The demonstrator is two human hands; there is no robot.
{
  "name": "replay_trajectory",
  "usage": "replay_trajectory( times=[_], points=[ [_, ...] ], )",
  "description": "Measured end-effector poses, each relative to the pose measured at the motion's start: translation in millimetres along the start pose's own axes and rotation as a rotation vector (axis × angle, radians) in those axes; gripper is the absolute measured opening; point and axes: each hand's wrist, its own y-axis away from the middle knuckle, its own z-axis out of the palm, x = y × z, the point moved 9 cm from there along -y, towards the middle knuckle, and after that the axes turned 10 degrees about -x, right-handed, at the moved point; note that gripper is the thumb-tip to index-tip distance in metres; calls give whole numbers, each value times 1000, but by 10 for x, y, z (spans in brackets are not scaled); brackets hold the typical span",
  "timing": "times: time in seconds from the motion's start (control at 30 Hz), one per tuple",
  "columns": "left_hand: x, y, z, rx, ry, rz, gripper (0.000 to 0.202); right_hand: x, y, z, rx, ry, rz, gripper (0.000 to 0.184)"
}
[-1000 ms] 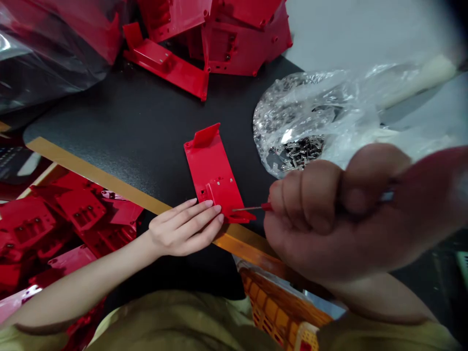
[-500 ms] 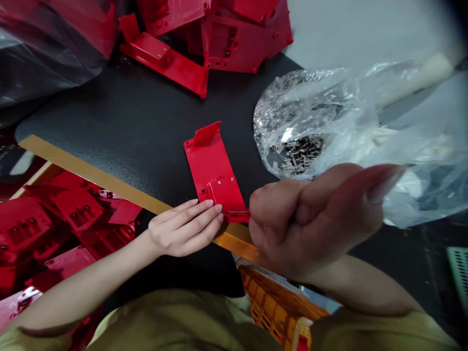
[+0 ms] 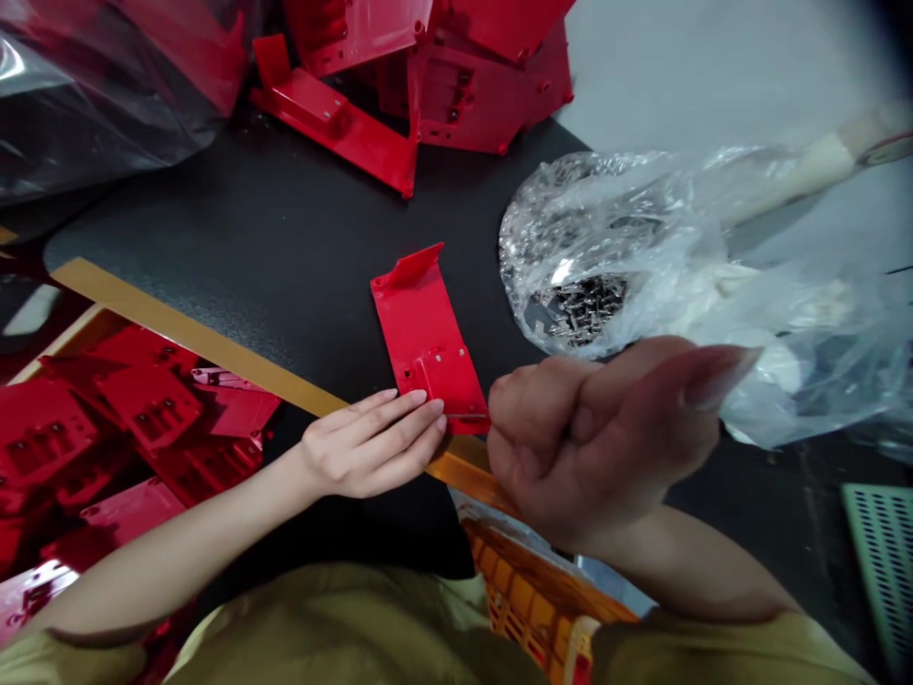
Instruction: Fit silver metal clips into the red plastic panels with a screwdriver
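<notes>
A red plastic bracket [image 3: 426,338] lies flat on the black table [image 3: 285,247] near its front edge. My left hand [image 3: 375,443] rests on the bracket's near left corner, fingers straight and together, pressing it down. My right hand [image 3: 592,438] is a closed fist around a small screwdriver [image 3: 471,416]. Only the thin metal tip of the tool shows, and it touches the bracket's near end beside my left fingertips. The handle is hidden inside the fist.
A clear plastic bag [image 3: 642,247] holding several small metal screws [image 3: 585,306] lies to the right. More red brackets [image 3: 428,86] are piled at the back, others fill a bin [image 3: 106,419] at lower left. An orange crate [image 3: 528,590] sits below the table edge.
My right hand came in from the right and closer to the bracket, bringing the screwdriver tip against its near end. My left hand stayed on the bracket.
</notes>
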Motion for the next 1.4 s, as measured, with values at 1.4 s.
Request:
replay_trajectory(
  times=[1.4],
  points=[
    [27, -250, 32, -327, -19, 37, 18, -57, -223, -208, -100, -245, -3, 30]
  ],
)
